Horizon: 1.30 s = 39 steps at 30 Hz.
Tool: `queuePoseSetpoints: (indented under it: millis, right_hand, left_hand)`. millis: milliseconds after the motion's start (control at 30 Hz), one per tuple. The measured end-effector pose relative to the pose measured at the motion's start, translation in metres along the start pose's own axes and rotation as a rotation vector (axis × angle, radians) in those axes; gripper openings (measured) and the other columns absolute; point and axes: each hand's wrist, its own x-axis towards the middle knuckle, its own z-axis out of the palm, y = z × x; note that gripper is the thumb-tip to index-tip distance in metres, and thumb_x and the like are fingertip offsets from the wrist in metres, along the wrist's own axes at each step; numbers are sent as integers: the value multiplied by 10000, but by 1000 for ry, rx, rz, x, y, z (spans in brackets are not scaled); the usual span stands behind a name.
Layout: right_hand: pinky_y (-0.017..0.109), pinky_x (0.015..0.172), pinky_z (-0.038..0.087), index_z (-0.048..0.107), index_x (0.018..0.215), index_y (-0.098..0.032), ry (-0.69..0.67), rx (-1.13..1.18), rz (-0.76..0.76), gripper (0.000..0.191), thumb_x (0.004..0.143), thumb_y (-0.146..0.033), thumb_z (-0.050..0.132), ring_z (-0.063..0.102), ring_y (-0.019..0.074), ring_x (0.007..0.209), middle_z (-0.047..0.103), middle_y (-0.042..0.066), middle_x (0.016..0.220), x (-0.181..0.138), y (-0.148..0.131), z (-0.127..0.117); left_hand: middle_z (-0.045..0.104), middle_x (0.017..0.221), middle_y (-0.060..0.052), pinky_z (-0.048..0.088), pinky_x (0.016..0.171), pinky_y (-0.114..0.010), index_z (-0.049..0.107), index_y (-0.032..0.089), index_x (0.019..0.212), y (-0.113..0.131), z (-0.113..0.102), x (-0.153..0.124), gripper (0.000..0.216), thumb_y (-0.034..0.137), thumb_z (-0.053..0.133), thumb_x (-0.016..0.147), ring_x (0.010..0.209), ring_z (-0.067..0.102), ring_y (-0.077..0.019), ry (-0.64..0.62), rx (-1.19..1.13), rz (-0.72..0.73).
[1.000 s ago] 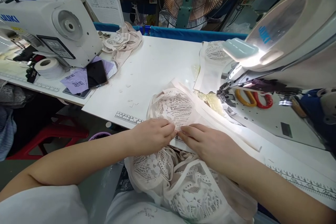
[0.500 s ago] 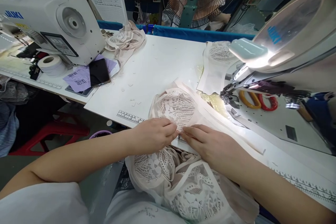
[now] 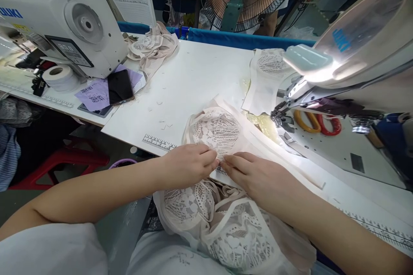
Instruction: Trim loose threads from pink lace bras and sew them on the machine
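A pale lace bra (image 3: 217, 131) lies partly on the white table at its front edge. My left hand (image 3: 192, 164) pinches the lower edge of its lace cup. Close beside it, fingertips nearly meeting, my right hand (image 3: 253, 174) is closed on the same edge. More lace cups (image 3: 241, 236) hang down over my lap below the table edge; whether they join the piece in my hands is hidden. To the right, the lit sewing machine (image 3: 351, 64) has its presser foot (image 3: 281, 114) beside the fabric, with a yellowish piece (image 3: 266, 126) near it.
Scissors with yellow and red handles (image 3: 318, 122) lie under the machine arm. Another lace piece (image 3: 271, 68) is behind the needle area. At left are a second sewing machine (image 3: 64, 25), a phone (image 3: 120, 87), purple slips (image 3: 93, 96) and a tape roll (image 3: 60, 76). A fan (image 3: 238, 0) stands behind.
The view has shifted very slightly. Both hands keep their hold on the lace edge, with almost no movement.
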Motion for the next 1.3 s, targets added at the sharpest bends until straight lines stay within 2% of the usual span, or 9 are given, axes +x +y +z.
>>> queuePoseSetpoints:
  millis: [167, 333, 533, 600, 733, 867, 1000, 1167, 1300]
  right_hand:
    - [336, 631, 544, 667, 1003, -69, -115, -36, 34, 324, 702, -72, 546, 594, 263, 853, 673, 142, 922, 8, -7, -9]
    - [300, 525, 510, 694, 798, -146, -160, -27, 84, 233, 660, -40, 539, 591, 243, 766, 668, 144, 902, 20, -13, -19]
    - [314, 473, 478, 655, 624, -157, -30, -57, 45, 229, 547, 21, 532, 554, 241, 667, 638, 149, 759, 20, -16, -15]
    - [316, 449, 470, 626, 547, -166, 39, -59, 36, 219, 520, 25, 523, 539, 235, 631, 628, 151, 734, 19, -17, -12]
    - [327, 400, 454, 664, 568, -145, 121, -93, 26, 230, 520, 0, 492, 517, 241, 589, 638, 171, 736, 18, -17, -8]
    - [349, 424, 475, 657, 504, -157, 118, -135, -12, 235, 513, -6, 478, 516, 253, 596, 654, 184, 744, 18, -18, -7]
    - [350, 468, 514, 705, 565, -136, 140, -155, 2, 277, 496, 0, 474, 541, 267, 640, 670, 182, 747, 18, -18, -7]
    - [321, 532, 537, 728, 627, -131, 210, -159, -23, 363, 462, 27, 446, 567, 265, 705, 689, 167, 750, 20, -18, -10]
    - [338, 528, 530, 720, 618, -128, 190, -143, -13, 356, 476, 35, 438, 561, 267, 690, 684, 171, 742, 21, -18, -10]
  left_hand:
    - [594, 1044, -139, 461, 824, -361, 554, 112, 1144, -6, 2, -9, 299, 231, 406, 913, 965, 536, -222, 8, -111, -107]
    - [623, 963, -113, 481, 767, -339, 659, 130, 928, -22, -1, -33, 245, 239, 443, 891, 883, 563, -207, 117, -254, -327]
    - [646, 880, -73, 495, 713, -275, 684, 153, 800, -33, -6, -45, 152, 156, 534, 823, 821, 597, -169, 212, -418, -497]
    - [650, 905, -72, 500, 742, -288, 684, 154, 815, -35, -4, -45, 133, 139, 553, 806, 849, 603, -172, 228, -451, -531]
    - [637, 1040, -105, 483, 847, -327, 682, 140, 861, -40, 4, -45, 147, 157, 543, 818, 976, 587, -194, 270, -494, -539]
    - [590, 1169, -116, 434, 939, -368, 604, 139, 1083, -45, 4, -45, 297, 115, 500, 806, 1094, 530, -212, 181, -538, -473]
    - [454, 1333, -155, 347, 1020, -427, 361, 104, 1322, -47, -8, -48, 598, 91, 490, 738, 1260, 372, -262, 12, -589, -423]
    - [438, 1355, -117, 355, 1005, -393, 298, 158, 1344, -50, -19, -40, 526, 120, 355, 822, 1230, 412, -216, -2, -676, -497]
    - [390, 1405, -104, 200, 1084, -462, 170, 151, 1397, -60, -18, -22, 510, 269, 283, 914, 1249, 402, -206, -85, -644, -521]
